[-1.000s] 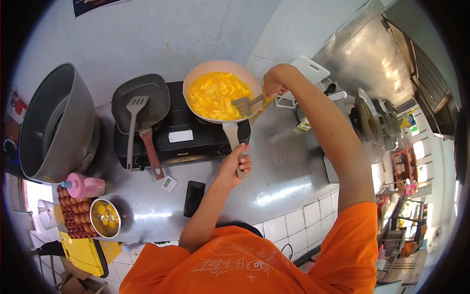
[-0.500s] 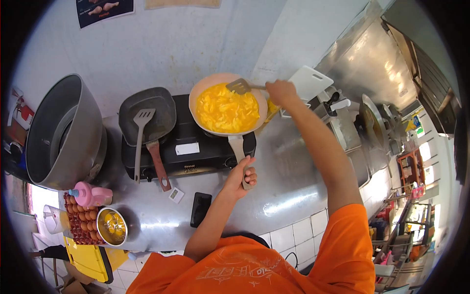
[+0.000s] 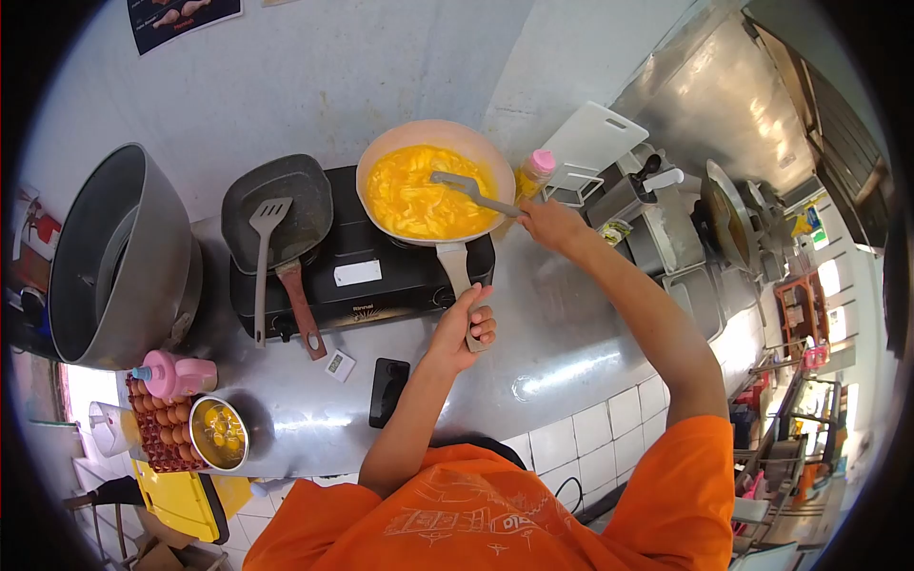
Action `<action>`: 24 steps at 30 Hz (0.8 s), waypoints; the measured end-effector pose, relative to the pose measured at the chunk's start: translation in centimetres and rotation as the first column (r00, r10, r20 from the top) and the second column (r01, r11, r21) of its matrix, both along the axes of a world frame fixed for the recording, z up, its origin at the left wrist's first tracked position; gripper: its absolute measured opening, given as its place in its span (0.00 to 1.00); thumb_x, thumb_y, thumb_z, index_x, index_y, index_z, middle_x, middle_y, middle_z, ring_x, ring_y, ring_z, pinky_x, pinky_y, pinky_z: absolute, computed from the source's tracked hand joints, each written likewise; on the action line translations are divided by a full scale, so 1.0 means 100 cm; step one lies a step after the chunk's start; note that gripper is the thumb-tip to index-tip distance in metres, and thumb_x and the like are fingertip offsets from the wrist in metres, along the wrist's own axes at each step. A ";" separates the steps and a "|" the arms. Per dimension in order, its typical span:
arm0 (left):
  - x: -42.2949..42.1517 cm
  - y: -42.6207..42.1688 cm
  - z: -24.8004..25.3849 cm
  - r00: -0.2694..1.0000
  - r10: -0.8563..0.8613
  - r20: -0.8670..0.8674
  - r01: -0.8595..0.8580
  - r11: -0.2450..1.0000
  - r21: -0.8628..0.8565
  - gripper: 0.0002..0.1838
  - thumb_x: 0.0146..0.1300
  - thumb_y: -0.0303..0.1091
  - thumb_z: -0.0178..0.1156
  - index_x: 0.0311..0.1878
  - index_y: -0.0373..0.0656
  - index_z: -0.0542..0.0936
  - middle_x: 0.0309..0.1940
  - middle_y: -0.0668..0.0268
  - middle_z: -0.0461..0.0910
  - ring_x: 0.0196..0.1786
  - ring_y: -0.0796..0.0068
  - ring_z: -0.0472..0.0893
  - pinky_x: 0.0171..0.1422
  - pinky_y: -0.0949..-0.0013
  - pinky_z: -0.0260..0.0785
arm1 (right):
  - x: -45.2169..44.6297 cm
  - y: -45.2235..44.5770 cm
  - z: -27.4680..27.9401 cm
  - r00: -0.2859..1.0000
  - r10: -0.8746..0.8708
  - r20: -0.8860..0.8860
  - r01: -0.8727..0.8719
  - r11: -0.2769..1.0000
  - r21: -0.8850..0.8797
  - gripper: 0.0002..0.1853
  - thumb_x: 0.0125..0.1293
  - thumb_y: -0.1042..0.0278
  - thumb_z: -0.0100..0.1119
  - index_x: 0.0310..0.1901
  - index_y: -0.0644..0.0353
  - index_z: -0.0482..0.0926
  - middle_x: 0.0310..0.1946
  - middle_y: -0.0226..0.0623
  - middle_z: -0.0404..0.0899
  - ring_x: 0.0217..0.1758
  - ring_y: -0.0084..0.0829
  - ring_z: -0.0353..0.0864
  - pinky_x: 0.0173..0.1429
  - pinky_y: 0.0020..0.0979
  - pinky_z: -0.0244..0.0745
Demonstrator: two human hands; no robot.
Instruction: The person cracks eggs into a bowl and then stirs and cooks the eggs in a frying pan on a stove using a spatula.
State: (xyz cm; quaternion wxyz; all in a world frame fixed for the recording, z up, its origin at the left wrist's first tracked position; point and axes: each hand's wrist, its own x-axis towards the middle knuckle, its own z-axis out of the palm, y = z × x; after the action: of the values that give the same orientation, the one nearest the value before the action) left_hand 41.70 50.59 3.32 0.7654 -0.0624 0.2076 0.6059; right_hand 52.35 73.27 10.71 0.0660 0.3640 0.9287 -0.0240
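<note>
My left hand (image 3: 465, 326) is wrapped round the handle of a light frying pan (image 3: 385, 152) on the right burner of a black gas stove (image 3: 400, 285). Soft, partly set scrambled eggs (image 3: 419, 205) with runny yellow liquid fill the pan. Closed on the handle of a grey spatula (image 3: 476, 193), my right hand (image 3: 552, 226) is just right of the pan. The spatula's blade is in the eggs, seen edge-on. On the left burner sits a dark square pan (image 3: 309, 214), with a slotted turner (image 3: 270, 217) lying across it.
Left of the stove stand a large grey pot (image 3: 157, 257), a pink jug (image 3: 176, 375), an egg tray (image 3: 164, 428) and a bowl of cracked eggs (image 3: 220, 433). A phone (image 3: 388, 392) and small timer (image 3: 339, 365) lie in front. A pink-capped bottle (image 3: 533, 173) and white cutting board (image 3: 592, 143) are right.
My right hand has moved down, and the spatula has turned from flat near the pan's rim to edge-on, farther into the eggs. My left hand keeps hold of the pan handle.
</note>
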 end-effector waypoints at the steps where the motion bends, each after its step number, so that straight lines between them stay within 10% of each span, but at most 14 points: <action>1: 0.001 0.001 -0.001 1.000 -0.001 -0.001 0.001 1.000 -0.007 0.25 0.71 0.47 0.55 0.63 0.42 0.65 0.16 0.79 0.60 0.17 0.85 0.60 0.24 0.77 0.55 | 0.001 -0.007 0.006 1.000 0.005 0.001 -0.005 1.000 -0.005 0.16 0.73 0.53 0.47 0.50 0.53 0.76 0.32 0.50 0.82 0.38 0.56 0.82 0.45 0.53 0.77; 7: 0.001 0.003 -0.007 1.000 -0.028 -0.004 0.028 1.000 -0.010 0.23 0.71 0.48 0.55 0.60 0.43 0.69 0.15 0.78 0.61 0.17 0.84 0.62 0.23 0.75 0.56 | -0.015 -0.041 0.077 0.977 -0.087 0.193 0.102 0.992 -0.070 0.16 0.72 0.53 0.49 0.54 0.49 0.76 0.42 0.43 0.82 0.49 0.45 0.82 0.48 0.48 0.77; 11: 0.007 0.003 -0.022 0.909 -0.055 0.412 -0.004 0.990 0.140 0.23 0.70 0.51 0.53 0.58 0.45 0.74 0.15 0.76 0.63 0.17 0.81 0.64 0.24 0.75 0.58 | -0.030 -0.005 0.117 0.968 -0.047 0.245 0.044 0.999 0.017 0.16 0.72 0.51 0.48 0.51 0.49 0.79 0.43 0.39 0.83 0.48 0.46 0.82 0.49 0.48 0.77; 24: 0.004 0.001 -0.018 0.823 -0.026 0.567 -0.170 0.941 0.291 0.25 0.75 0.54 0.45 0.65 0.50 0.68 0.15 0.75 0.60 0.15 0.84 0.61 0.18 0.77 0.57 | -0.064 0.048 -0.041 0.997 0.018 -0.080 -0.005 0.987 0.158 0.14 0.73 0.53 0.48 0.49 0.52 0.74 0.30 0.49 0.82 0.36 0.53 0.83 0.41 0.52 0.77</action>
State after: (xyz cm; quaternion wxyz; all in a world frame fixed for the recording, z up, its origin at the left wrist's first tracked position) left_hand 42.12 50.73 1.53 0.7679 -0.1174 -0.1338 0.6153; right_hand 46.00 78.11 6.59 -0.0008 0.3617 0.9316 0.0353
